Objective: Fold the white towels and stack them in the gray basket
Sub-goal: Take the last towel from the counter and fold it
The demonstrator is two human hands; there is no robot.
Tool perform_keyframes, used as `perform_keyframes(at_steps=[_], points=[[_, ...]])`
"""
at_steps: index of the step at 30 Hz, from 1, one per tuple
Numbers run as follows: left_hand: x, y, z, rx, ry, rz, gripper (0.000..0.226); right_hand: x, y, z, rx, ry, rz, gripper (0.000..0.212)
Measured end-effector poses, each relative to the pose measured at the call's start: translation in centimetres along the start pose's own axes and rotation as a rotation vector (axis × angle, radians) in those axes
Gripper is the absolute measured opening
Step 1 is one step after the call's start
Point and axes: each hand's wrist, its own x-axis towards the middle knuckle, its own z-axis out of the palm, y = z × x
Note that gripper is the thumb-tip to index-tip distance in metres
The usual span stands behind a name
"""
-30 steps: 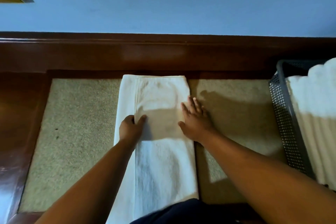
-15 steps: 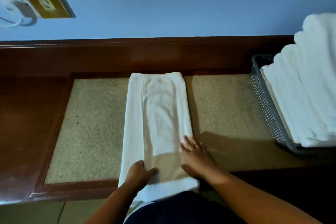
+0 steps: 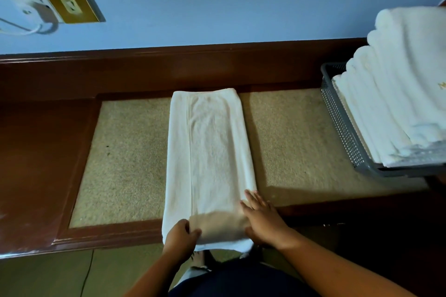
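- Pale blue painted wall (image 3: 241, 2), twelve o'clock.
- Brass-coloured rectangular socket plate (image 3: 72, 5), ten o'clock.
- Reddish-brown wooden counter (image 3: 43, 152) with beige speckled inset (image 3: 125, 164), centre.
- Tan floor (image 3: 60, 275), seven o'clock.

Left hand (image 3: 179, 234): bare, wrist uncovered.
Right hand (image 3: 264, 220): bare, wrist uncovered.
Forearms (image 3: 337, 265): bare along all the visible length.
Clothing: dark navy fabric garment (image 3: 241, 282), near centre; cut unreadable.

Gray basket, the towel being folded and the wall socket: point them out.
gray basket (image 3: 340, 126), head view, perforated left wall.
towel being folded (image 3: 210, 152), head view, middle of top layer.
wall socket (image 3: 70, 5), head view, brass plate.
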Motion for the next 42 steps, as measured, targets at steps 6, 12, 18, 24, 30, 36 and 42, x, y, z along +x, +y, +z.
perform_keyframes(at_steps=[6, 12, 18, 24, 30, 36, 42], points=[[0.1, -0.9, -0.1, 0.079, 0.066, -0.040, 0.027, -1.1, 0.0, 0.7, 0.054, 0.047, -0.010, 0.068], [-0.7, -1.7, 0.6, 0.108, 0.134, -0.057, 0.022, -2.2, 0.0, 1.5, 0.043, 0.167, -0.026, 0.041], [-0.5, -1.5, 0.4, 0.135, 0.143, -0.040, 0.019, -2.8, 0.5, 2.6, 0.025, 0.052, -0.018, 0.031], [-0.6, -2.1, 0.4, 0.183, 0.157, -0.025, 0.020, -3.1, 0.9, 3.7, 0.178, -0.055, 0.085, 0.047], [-0.5, -2.0, 0.3, 0.224, 0.159, -0.007, 0.022, -2.9, 1.4, 4.1, 0.082, -0.192, 0.091, 0.055], [-0.2, -1.8, -0.1, 0.350, 0.134, 0.024, 0.025, -2.0, 1.7, 6.2, 0.180, -0.238, 0.128, 0.059], [0.4, -2.1, 0.0, 0.538, 0.220, 0.367, 0.033, -0.9, 1.8, 7.4, 0.508, -0.154, 0.407, 0.028]])
